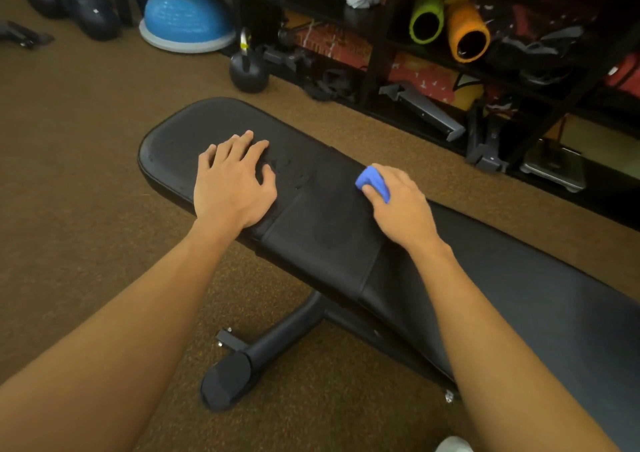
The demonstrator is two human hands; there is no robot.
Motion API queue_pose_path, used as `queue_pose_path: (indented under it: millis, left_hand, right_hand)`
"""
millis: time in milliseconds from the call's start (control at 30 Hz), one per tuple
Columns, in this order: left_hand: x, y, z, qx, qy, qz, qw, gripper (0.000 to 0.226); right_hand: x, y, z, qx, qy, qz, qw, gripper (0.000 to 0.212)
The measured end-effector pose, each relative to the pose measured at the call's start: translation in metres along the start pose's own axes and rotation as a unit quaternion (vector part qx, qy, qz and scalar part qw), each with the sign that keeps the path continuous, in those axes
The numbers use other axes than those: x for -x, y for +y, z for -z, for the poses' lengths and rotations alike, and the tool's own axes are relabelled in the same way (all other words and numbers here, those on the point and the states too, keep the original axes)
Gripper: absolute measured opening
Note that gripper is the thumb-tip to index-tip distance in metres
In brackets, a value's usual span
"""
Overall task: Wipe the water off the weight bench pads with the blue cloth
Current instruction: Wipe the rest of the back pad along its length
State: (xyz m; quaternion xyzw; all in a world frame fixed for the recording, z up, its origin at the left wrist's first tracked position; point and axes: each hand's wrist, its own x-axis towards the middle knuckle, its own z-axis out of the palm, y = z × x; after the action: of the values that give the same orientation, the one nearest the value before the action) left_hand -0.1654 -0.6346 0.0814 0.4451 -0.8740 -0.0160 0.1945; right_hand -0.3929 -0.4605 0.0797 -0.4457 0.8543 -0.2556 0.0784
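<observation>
The right hand curls round a bunched blue cloth and presses it onto the black padded weight bench at its far edge. The left hand lies flat, fingers spread, on the short end pad. Water droplets sit just beside its thumb. Beyond, a black kettlebell stands on the brown carpet.

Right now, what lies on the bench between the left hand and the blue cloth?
Head view: water droplets on the black pad by the left hand, then a pad seam and bare pad up to the blue cloth.
</observation>
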Motion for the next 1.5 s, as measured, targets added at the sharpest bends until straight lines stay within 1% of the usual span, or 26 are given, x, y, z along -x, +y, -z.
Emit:
queue_pose_path:
  millis: [67, 167, 333, 433, 500, 567, 633, 700, 767, 800, 867, 933, 1000, 1067, 1200, 1333, 1433, 1500]
  left_hand:
    - [-0.001, 0.0, 0.0, -0.002, 0.001, 0.001, 1.0, 0.057]
    - [-0.002, 0.0, -0.001, -0.003, 0.006, 0.002, 1.0, 0.057]
    - [-0.003, -0.001, -0.001, -0.002, 0.016, 0.002, 1.0, 0.056]
    - [-0.003, 0.0, 0.0, -0.002, 0.019, 0.001, 1.0, 0.055]
    - [-0.003, -0.001, 0.0, -0.001, 0.021, -0.001, 1.0, 0.055]
    - [-0.003, -0.001, 0.0, 0.0, 0.022, 0.0, 1.0, 0.055]
    - [-0.003, 0.0, -0.001, -0.001, 0.023, 0.003, 1.0, 0.055]
    - [-0.003, 0.0, -0.001, 0.001, 0.021, 0.007, 1.0, 0.056]
    - [-0.003, 0.0, -0.001, 0.002, 0.02, 0.008, 1.0, 0.057]
    - [-0.003, 0.0, 0.0, 0.003, 0.018, 0.008, 1.0, 0.057]
    - [-0.002, -0.001, 0.001, 0.006, 0.015, 0.007, 1.0, 0.058]
    - [-0.002, -0.001, 0.002, 0.01, 0.015, 0.008, 1.0, 0.058]
    - [-0.002, -0.001, 0.003, 0.014, 0.014, 0.012, 1.0, 0.058]
    - [-0.001, -0.001, 0.004, 0.016, 0.011, 0.013, 1.0, 0.058]
    - [0.0, -0.003, 0.005, 0.023, 0.007, 0.012, 1.0, 0.057]
    - [0.007, -0.005, 0.005, 0.048, 0.012, 0.01, 0.999, 0.053]
    - [0.007, -0.01, 0.009, 0.085, 0.009, 0.011, 0.996, 0.048]
    - [0.002, -0.019, 0.015, 0.094, 0.002, 0.034, 0.995, 0.047]
  right_hand:
    - [-0.013, 0.005, 0.008, -0.001, -0.019, -0.035, 0.999, 0.049]
    - [-0.038, -0.003, 0.016, -0.026, -0.088, -0.041, 0.995, 0.039]
    - [-0.09, -0.027, 0.01, -0.053, -0.178, -0.062, 0.981, 0.037]
    - [-0.106, -0.039, 0.001, -0.054, -0.189, -0.036, 0.98, 0.033]
    - [-0.104, -0.034, 0.0, -0.075, -0.176, -0.029, 0.981, 0.032]
    - [-0.099, -0.016, 0.007, -0.103, -0.169, -0.045, 0.979, 0.03]
    - [-0.093, 0.001, 0.018, -0.116, -0.19, -0.081, 0.972, 0.034]
    - [-0.09, 0.007, 0.026, -0.104, -0.21, -0.111, 0.966, 0.035]
    - [-0.094, -0.001, 0.023, -0.089, -0.204, -0.114, 0.968, 0.037]
    - [-0.098, -0.011, 0.018, -0.077, -0.192, -0.101, 0.973, 0.036]
    - [-0.106, -0.033, 0.001, -0.036, -0.164, -0.049, 0.985, 0.041]
    - [-0.103, -0.05, -0.02, 0.011, -0.117, 0.005, 0.993, 0.043]
    - [-0.082, -0.053, -0.034, 0.026, -0.068, 0.046, 0.996, 0.046]
    - [-0.05, -0.048, -0.036, 0.025, -0.04, 0.09, 0.995, 0.052]
    - [0.012, -0.04, -0.028, 0.024, -0.055, 0.161, 0.985, 0.055]
    - [0.065, -0.055, -0.028, 0.009, -0.081, 0.187, 0.979, 0.058]
    - [0.073, -0.065, -0.029, 0.01, -0.097, 0.221, 0.97, 0.057]
    - [0.059, -0.066, -0.029, 0.005, -0.111, 0.23, 0.967, 0.054]
